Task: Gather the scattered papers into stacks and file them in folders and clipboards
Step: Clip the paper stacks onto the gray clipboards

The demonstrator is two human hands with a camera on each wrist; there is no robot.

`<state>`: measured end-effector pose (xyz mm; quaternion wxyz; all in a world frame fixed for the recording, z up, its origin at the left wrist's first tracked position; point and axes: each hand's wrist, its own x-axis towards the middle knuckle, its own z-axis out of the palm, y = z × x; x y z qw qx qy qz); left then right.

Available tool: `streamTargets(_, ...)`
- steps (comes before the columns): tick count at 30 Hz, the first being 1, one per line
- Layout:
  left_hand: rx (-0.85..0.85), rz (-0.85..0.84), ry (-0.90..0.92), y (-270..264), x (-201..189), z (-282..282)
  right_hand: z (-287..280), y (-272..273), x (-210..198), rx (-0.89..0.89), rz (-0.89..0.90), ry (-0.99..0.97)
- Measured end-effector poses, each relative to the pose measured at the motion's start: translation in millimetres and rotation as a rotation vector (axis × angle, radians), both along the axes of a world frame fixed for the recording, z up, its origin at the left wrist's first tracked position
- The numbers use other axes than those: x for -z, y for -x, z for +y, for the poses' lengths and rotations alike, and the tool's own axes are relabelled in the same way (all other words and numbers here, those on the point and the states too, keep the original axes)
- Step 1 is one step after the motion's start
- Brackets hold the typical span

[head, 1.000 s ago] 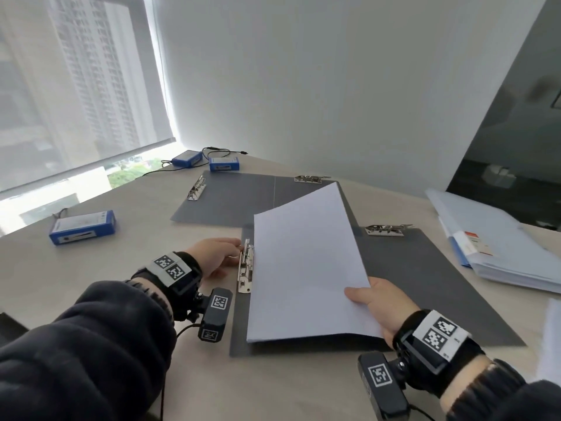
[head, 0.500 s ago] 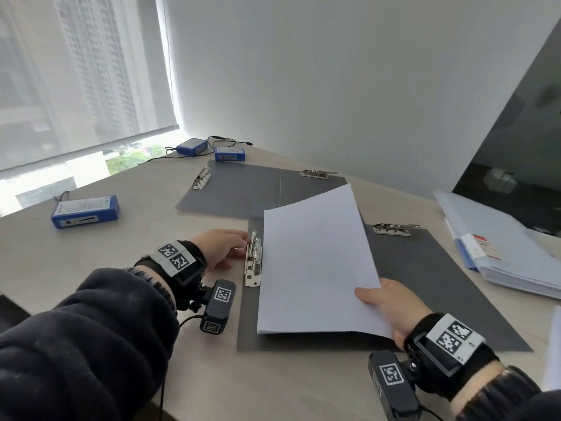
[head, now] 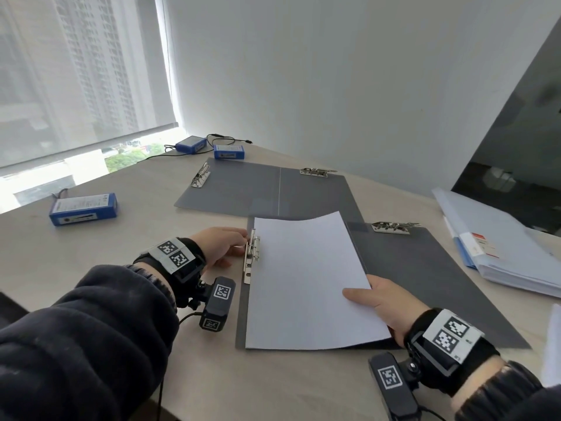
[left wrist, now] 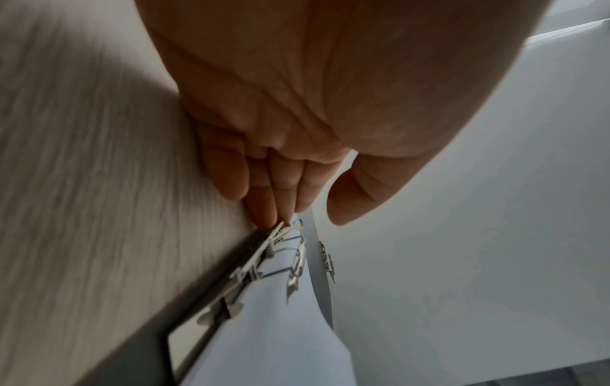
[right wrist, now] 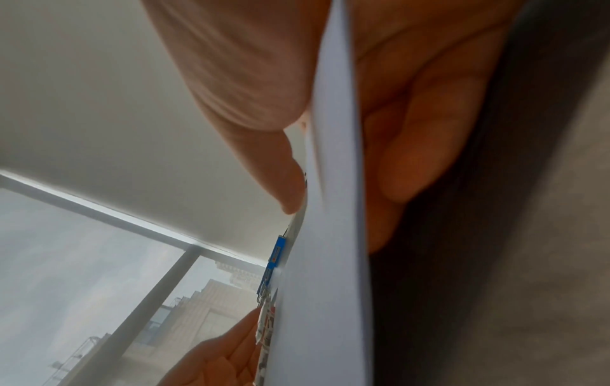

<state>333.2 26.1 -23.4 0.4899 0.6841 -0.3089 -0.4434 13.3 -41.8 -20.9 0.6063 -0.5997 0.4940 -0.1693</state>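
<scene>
— What's the room like?
— A pale wood-grain tabletop point(head: 127, 299) in a corner: white wall point(head: 334, 86), window with a roller blind point(head: 76, 71), three blue boxes point(head: 83, 208) near it.
— And the papers?
— A white sheaf point(head: 303, 284) lies on the near open grey folder point(head: 440, 284); the right hand point(head: 384, 302) has it pinched, thumb on top. The left hand point(head: 220, 246) has straight fingertips point(left wrist: 264, 209) touching the side clip point(head: 251, 256).
</scene>
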Motion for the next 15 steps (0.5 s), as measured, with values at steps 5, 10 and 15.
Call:
streamTargets(5, 0.005, -0.004, -0.008, 0.3, -1.2, 0.4, -6.4, 13.9, -6.0, 0.048, 0.082, 0.015)
streamTargets(10, 0.01, -0.012, -0.001, 2.0, -2.6, 1.2, -8.8, 19.4, -0.3, 0.067, 0.121, 0.034)
streamTargets(15, 0.01, -0.032, -0.005, 3.2, -3.4, 2.1, -8.8, 19.8, 0.9, 0.054, 0.123, 0.038)
